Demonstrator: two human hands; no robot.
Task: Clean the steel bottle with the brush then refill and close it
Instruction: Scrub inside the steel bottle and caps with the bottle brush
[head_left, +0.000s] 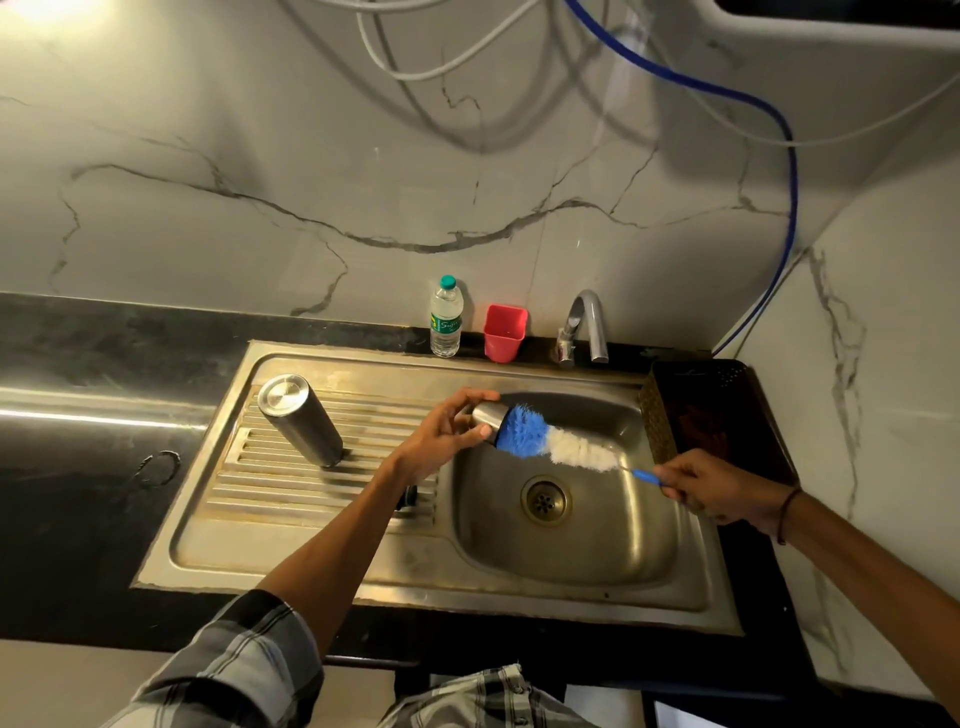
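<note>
Scrubbing the small steel cap (487, 415) over the sink
My left hand (441, 441) pinches it; right hand (711, 488) grips the blue-and-white bristle brush (550, 439); a hard push could knock it loose

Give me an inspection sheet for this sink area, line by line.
Surface: steel sink set in a dark counter; ribbed drainboard on the left, bowl on the right.
Job's things: steel bottle upside down on the drainboard; small steel piece, probably the cap; blue and white brush pushed into it.
Clutter: plastic water bottle, red cup, dark tray.
Grippers: left hand grips the steel piece; right hand grips the brush handle.
Cables: blue hose and white tubes on the wall.
Surroundings: marble-look tiles; tap not running.
</note>
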